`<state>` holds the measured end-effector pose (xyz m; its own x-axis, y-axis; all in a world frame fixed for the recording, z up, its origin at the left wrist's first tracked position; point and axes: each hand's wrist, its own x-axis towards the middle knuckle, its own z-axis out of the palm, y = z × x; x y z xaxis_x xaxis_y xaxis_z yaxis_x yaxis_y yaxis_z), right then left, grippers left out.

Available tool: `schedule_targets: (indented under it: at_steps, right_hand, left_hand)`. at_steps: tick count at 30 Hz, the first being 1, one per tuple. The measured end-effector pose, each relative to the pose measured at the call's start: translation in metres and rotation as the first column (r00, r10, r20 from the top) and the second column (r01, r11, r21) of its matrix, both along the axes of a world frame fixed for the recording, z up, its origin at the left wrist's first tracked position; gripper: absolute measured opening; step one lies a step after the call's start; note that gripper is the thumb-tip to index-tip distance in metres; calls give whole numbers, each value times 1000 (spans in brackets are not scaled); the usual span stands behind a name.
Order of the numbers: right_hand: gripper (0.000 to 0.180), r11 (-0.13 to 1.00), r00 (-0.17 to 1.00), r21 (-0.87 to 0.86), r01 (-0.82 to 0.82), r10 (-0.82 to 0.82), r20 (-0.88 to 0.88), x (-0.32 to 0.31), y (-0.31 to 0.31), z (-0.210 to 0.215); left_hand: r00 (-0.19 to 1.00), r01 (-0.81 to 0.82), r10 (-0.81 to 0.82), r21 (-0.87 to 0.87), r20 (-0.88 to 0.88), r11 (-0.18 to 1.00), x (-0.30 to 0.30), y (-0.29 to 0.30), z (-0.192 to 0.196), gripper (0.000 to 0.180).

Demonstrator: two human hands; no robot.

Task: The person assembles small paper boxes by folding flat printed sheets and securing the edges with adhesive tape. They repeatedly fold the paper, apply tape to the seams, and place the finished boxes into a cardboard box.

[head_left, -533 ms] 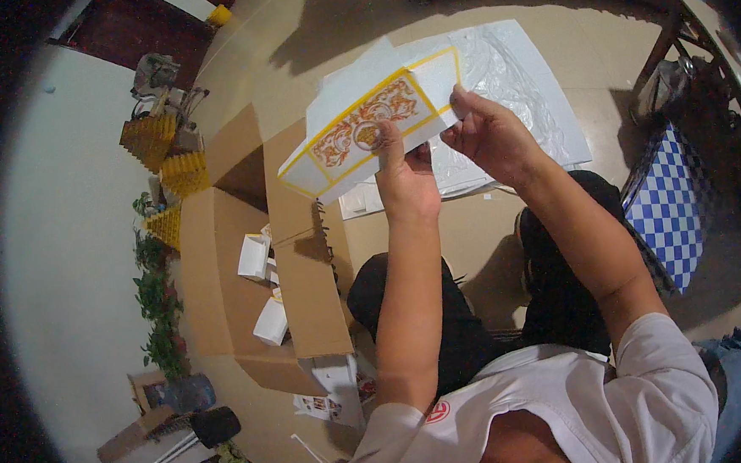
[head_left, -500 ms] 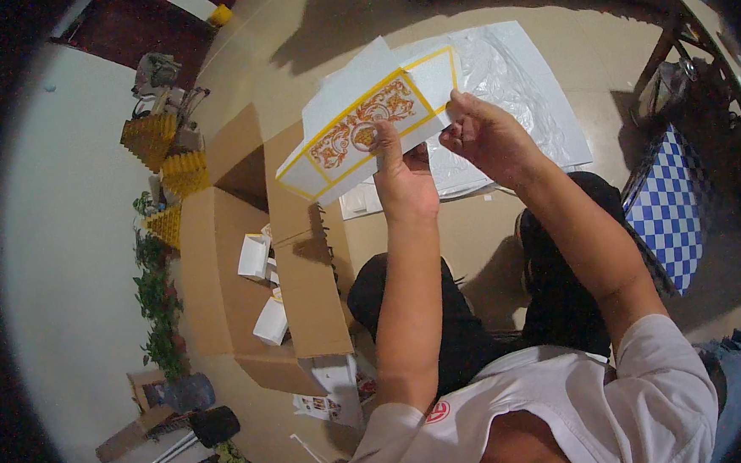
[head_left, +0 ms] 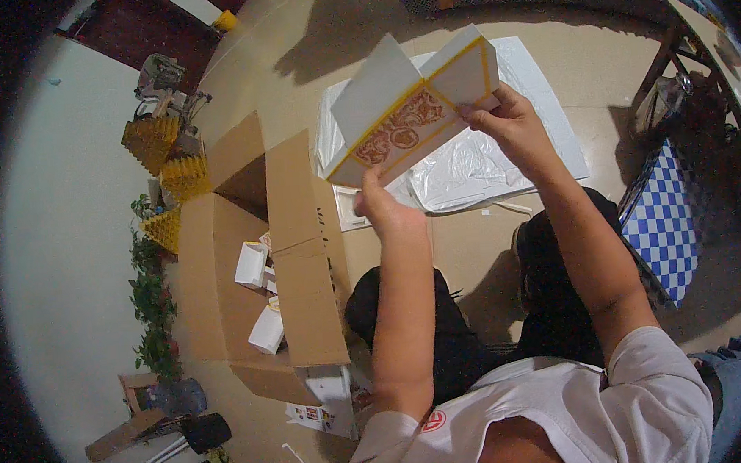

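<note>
A partly folded white paper box (head_left: 405,126) with yellow edges and an orange ornate panel is held up in front of me, its flaps sticking up at the far side. My left hand (head_left: 388,207) grips its lower left edge, the thumb on the printed face and the other fingers mostly hidden behind. At the right end my right hand (head_left: 513,128) pinches the card near the yellow fold. Under the box, on the floor, lies a stack of white sheets (head_left: 551,127) with clear plastic film (head_left: 460,175) over it.
To my left stands an open cardboard carton (head_left: 304,261) with several small white boxes (head_left: 266,329) inside. Plants (head_left: 154,304) and yellow stacked pieces (head_left: 151,143) line the wall. A blue-and-white checked item (head_left: 663,222) stands at my right, beside a dark-legged table (head_left: 661,61).
The box has moved right and its right end has tilted up, with its flaps bent more upright. My left hand has slid toward its lower left end; my right hand has shifted right.
</note>
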<state>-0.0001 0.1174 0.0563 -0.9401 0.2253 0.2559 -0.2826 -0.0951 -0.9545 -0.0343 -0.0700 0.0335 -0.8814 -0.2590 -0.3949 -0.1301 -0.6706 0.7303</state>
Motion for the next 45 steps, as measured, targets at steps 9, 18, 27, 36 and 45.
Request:
schedule_targets:
  at_steps: [9, 18, 27, 36, 45]
  right_hand:
    - [32, 930, 928, -34, -366, 367, 58, 11, 11, 7]
    - [44, 994, 995, 23, -104, 104, -12, 11, 12, 18]
    - [32, 996, 995, 57, -74, 71, 67, 9, 21, 15]
    - [30, 940, 956, 177, -292, 278, 97, 13, 10, 17]
    - [19, 935, 935, 26, -354, 354, 12, 12, 10, 13]
  left_hand:
    - [839, 233, -422, -474, -343, 849, 1, -16, 35, 72]
    - [748, 312, -570, -578, -340, 754, 10, -18, 39, 22]
    - [623, 238, -737, -835, -261, 496, 15, -13, 33, 12]
    - [611, 285, -751, -817, -249, 502, 28, 13, 32, 17]
    - [590, 484, -756, -626, -282, 611, 30, 10, 40, 22]
